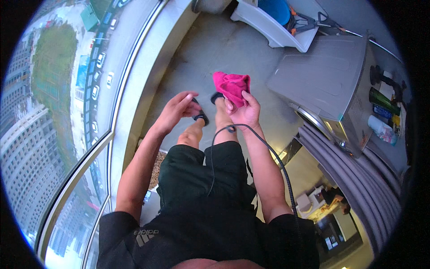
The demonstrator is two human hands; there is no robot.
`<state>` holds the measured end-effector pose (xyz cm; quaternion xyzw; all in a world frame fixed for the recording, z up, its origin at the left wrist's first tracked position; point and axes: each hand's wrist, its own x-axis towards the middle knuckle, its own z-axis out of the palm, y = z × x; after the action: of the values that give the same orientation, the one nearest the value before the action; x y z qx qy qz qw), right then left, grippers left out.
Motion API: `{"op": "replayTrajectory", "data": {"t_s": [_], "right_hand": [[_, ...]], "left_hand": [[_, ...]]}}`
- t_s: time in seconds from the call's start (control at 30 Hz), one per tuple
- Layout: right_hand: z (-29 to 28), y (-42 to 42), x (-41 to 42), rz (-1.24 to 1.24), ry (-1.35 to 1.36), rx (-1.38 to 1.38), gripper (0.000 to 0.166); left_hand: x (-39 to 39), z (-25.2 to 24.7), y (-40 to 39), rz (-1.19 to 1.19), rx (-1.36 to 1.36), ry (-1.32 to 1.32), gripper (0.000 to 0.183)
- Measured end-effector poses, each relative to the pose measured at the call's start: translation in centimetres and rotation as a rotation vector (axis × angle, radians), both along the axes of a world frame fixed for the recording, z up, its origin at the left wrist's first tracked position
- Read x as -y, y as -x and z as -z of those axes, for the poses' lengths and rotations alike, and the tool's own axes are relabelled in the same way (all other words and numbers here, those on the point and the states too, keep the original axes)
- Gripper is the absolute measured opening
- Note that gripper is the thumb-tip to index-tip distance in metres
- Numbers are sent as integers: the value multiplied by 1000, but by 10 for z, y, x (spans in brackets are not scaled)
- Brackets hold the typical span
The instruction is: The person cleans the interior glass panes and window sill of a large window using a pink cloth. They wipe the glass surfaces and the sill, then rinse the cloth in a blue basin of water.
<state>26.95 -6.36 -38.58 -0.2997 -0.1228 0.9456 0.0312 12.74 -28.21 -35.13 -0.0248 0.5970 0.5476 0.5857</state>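
A folded pink cloth (231,85) is pinched between the thumb and fingers of my right hand (244,107), held out in front of me above the floor. To its left, my left hand (181,109) is raised with its fingers apart and partly bent; nothing shows in it. A gap separates it from the cloth. A black cable (282,163) loops in front of my right forearm.
A tall window (134,60) with a pale sill runs along the left. At the right stand a grey front-loading appliance (315,74) with bottles beside it and a gathered grey curtain (356,188). A white basin stand (265,27) holds a blue basin (275,10). Another person (336,200) is at the lower right.
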Motion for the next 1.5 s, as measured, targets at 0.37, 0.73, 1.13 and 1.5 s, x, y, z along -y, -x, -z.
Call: {"op": "replayTrajectory", "data": {"t_s": [0.37, 0.73, 1.13, 1.5], "right_hand": [[-78, -23, -24, -60, 151, -70, 60], [-86, -76, -131, 71, -301, 294, 26], [-117, -36, -205, 121, -281, 239, 16], [-70, -15, -327, 366, -491, 351, 12]], "left_hand": [[-120, -85, -21, -336, 46, -278, 39], [-196, -136, -33, -426, 40, -171, 38], [-273, -140, -35, -416, 135, -340, 29], [-343, -43, 59, -287, 247, -161, 20]]}}
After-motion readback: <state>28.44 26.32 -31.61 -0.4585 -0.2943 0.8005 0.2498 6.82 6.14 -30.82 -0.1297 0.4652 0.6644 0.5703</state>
